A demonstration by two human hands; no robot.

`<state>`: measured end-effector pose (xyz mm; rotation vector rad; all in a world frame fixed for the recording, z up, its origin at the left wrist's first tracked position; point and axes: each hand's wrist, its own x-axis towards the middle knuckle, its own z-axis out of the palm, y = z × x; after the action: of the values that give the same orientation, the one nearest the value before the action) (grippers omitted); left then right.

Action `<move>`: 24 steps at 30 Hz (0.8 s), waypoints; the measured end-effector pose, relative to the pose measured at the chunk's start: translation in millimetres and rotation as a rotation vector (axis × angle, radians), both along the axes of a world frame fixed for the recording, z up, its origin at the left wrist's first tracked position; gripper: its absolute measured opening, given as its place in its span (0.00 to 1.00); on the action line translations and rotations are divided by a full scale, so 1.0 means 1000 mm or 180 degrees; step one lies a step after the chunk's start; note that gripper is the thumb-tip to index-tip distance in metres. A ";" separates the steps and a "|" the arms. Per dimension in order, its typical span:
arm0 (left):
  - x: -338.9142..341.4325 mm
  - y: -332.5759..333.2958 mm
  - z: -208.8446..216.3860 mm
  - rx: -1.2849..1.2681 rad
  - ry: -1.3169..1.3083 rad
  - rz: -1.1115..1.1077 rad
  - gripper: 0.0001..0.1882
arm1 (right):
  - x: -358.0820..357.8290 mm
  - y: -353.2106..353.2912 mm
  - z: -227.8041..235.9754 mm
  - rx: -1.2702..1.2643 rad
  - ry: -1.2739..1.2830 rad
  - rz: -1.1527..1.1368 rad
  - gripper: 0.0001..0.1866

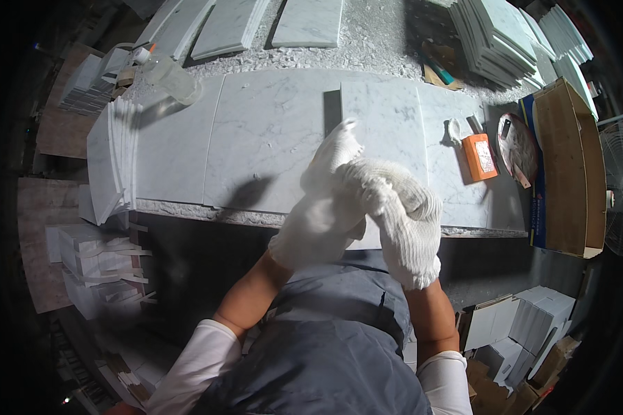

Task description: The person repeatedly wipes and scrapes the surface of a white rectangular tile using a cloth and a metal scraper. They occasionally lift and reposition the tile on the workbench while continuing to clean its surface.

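Right hand (400,211), fingers curled, touches left hand (325,200); both in white knitted gloves (414,242), exact grips unclear. Rectangular grey-veined white slab (381,124) beyond hands.

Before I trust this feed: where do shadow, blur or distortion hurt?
Head view: a shadow darkens the grey-veined white stone slab; head view: the white-gloved left hand looks softer than the white-gloved right hand; head view: fisheye bows the long brown cardboard box, and the round wire fan is dim near the rim.

Beside the gloved left hand (318,225), the counter (201,209) is leaving room along its front edge; slabs (111,159) are blocking its left end, a cardboard box (569,166) its right.
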<state>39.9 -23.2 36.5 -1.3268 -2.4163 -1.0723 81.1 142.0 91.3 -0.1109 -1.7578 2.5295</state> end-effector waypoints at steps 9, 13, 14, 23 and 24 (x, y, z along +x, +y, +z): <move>0.024 0.021 -0.048 0.2378 -0.2587 0.0113 0.30 | -0.007 -0.001 -0.005 -0.0127 -0.0532 -0.0322 0.17; 0.017 0.012 -0.040 0.1855 -0.2158 0.0063 0.34 | -0.009 0.006 -0.002 0.0444 -0.0395 -0.0194 0.21; 0.015 0.010 -0.037 0.2205 -0.2995 -0.0017 0.32 | -0.010 0.008 -0.001 0.0624 -0.0345 -0.0151 0.22; -0.004 0.013 -0.064 0.2189 -0.4979 -0.1425 0.23 | -0.012 0.002 -0.007 0.0345 -0.0252 -0.0029 0.26; -0.002 0.018 -0.070 0.1646 -0.3868 -0.0909 0.23 | -0.011 0.001 -0.009 0.0339 -0.0150 -0.0083 0.26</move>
<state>38.1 -5.0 -33.6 -0.9309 -2.1792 -2.9797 69.7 143.4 82.4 -0.1884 -1.8912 2.4290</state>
